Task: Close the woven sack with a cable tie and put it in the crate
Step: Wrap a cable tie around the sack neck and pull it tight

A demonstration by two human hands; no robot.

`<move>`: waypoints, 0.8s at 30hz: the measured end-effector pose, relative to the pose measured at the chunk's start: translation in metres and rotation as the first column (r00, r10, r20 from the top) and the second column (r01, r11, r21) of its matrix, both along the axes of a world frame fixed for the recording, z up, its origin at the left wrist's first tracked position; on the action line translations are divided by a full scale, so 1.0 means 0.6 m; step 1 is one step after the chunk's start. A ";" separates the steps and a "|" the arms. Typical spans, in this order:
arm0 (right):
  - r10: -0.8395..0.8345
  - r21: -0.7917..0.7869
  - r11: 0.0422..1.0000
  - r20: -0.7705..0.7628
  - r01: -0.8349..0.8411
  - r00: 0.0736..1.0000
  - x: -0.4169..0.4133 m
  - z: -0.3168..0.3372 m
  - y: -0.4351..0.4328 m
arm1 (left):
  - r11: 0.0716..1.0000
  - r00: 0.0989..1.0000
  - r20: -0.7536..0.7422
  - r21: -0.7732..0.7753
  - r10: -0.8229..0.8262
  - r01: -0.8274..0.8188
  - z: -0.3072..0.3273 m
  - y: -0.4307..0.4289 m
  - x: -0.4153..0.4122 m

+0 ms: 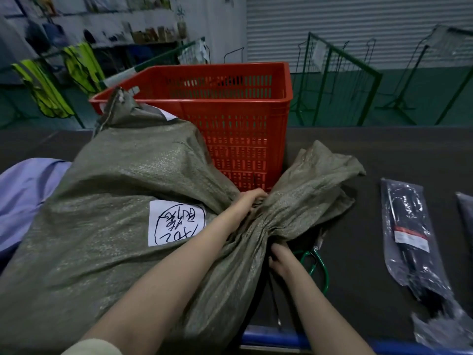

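The bulging olive-green woven plastic sack point(122, 201) lies on its side on the dark work table point(384, 155), its far end leaning against the red slatted plastic crate point(230, 103) that stands just behind it. The step in hand looks like the closing: the sack's mouth is gathered into a tight neck point(266, 221) in front of the crate, with the loose cloth fanning out beyond it. The left hand point(249, 201) is clenched around the top of that neck, fingers curled in and pressed into the cloth. The right hand point(280, 258) is closed against the underside of the neck; whether it pinches a tie I cannot tell, though a thin dark strip hangs below it. Next, I'd judge, the tie must be looped round the neck and pulled tight while the bunching is kept firm. Green-handled scissors point(316, 262) lie just beside the neck, and a clear packet of black cable ties point(412, 239) lies farther right.
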State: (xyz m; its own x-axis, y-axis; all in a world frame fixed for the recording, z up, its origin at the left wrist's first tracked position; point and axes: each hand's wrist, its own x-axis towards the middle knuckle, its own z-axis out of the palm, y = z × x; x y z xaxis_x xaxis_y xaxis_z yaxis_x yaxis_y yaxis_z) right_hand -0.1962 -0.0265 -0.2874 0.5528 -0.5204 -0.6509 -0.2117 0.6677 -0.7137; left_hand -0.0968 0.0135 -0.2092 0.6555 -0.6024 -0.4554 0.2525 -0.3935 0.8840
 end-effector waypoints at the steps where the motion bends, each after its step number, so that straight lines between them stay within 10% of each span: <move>1: 0.012 -0.026 1.000 -0.019 -0.013 1.000 -0.004 -0.003 0.001 | 0.998 0.997 0.031 0.000 0.070 -0.070 0.003 -0.002 0.000; 12: 0.104 -0.304 0.942 -0.134 -0.141 0.986 -0.067 -0.028 0.029 | 0.953 0.888 0.351 -0.168 0.298 -0.253 -0.023 -0.012 0.018; 20: 0.148 -0.507 0.855 0.035 -0.110 0.988 -0.101 0.026 0.051 | 0.988 0.790 0.613 -0.109 -0.018 0.108 -0.036 -0.017 0.012; 24: 0.062 -0.518 0.855 0.166 0.034 0.984 -0.109 0.045 0.052 | 0.907 0.862 0.465 -0.243 -0.203 0.345 -0.033 -0.015 0.002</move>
